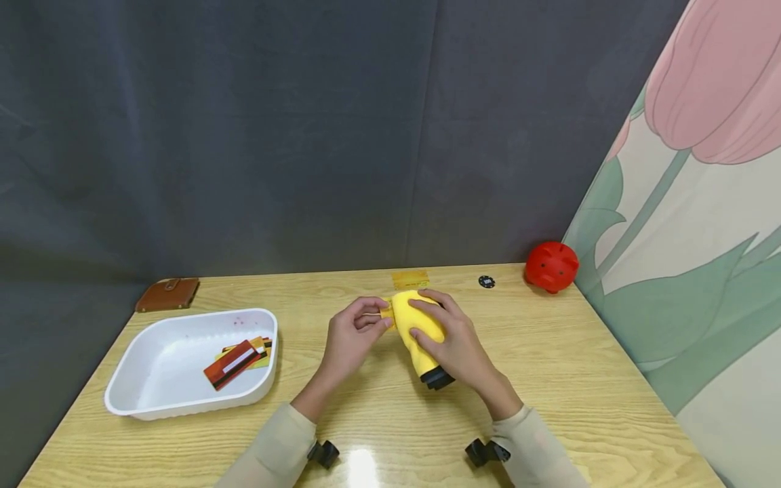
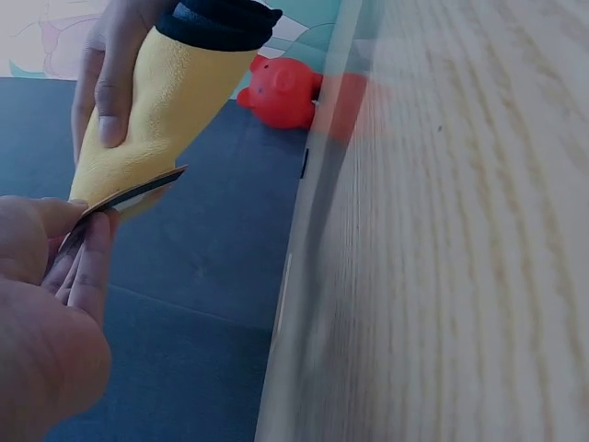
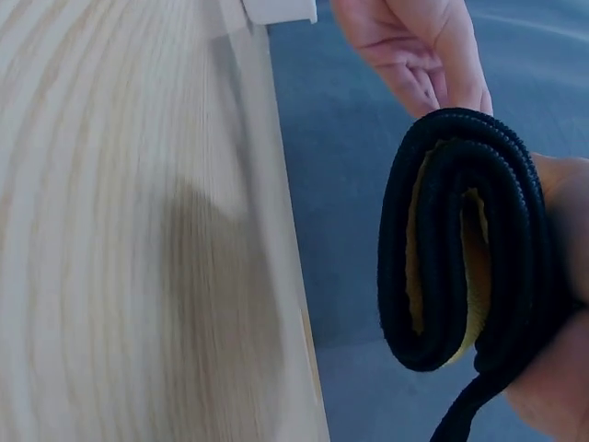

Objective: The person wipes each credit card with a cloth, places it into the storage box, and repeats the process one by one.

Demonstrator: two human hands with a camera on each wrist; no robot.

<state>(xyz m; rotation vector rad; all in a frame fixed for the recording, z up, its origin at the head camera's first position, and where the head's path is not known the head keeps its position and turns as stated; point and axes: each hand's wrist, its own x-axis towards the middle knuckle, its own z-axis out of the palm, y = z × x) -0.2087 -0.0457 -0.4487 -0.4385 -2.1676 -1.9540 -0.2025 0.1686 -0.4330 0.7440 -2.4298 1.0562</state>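
- Risk, the pinched card [image 1: 387, 312]: we judge it could slip or bend, since the left hand [image 1: 356, 332] has only thumb and fingertips on it while it meets the cloth's bulk.
- Risk, the yellow cloth roll [image 1: 405, 325]: we judge it could unroll or twist should the right hand [image 1: 456, 339] ease, its layers being merely wound together, with nothing that we see fastening them.
- Risk, the black strap [image 3: 465, 410]: it hangs loose below the roll's end in the right wrist view; we think it could snag on the fingers.
- Left hand, state: thumb and fingers together, pinching the card at its near end.
- Right hand, state: clamped round the roll from the right, fingers over its top.
- Pinched card, position: between the left hand's fingertips, reaching toward the roll's far end; whether it presses on the cloth or only overlaps it, we cannot tell.
- Roll, position: within the right hand, just beside the left fingertips, tilted above the tabletop [image 1: 549, 379], its black edge [image 1: 436, 377] toward us.
- Nearest other item: one flat card [image 1: 410, 279], lying beyond the roll.
- Left side: white tray [image 1: 165, 362] holding loose cards [image 1: 232, 364].
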